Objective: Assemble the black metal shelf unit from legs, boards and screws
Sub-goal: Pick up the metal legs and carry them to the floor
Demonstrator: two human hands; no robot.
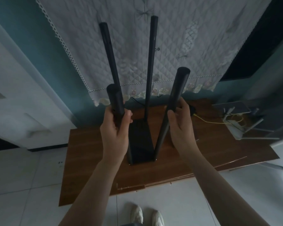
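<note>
A: Wooden panels [91, 149] on the floor carry the black board [140, 141] at frame centre, four legs standing on it. Far pair at 11 and 12 o'clock.

B: Step advice?

A: Judged: steady both near legs vertical and check the corner joints seat before adding another board.

B: Hands?

A: Left hand [116, 128] wraps the near left leg [116, 101], fingers narrow, curled round it. Right hand [181, 123] holds the near right leg [175, 98], fingers [185, 103] partly curled behind, thumb in front.

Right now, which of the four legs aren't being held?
The two far legs, back left leg and back right leg, stand free. The left hand and right hand grip the near pair.
</note>
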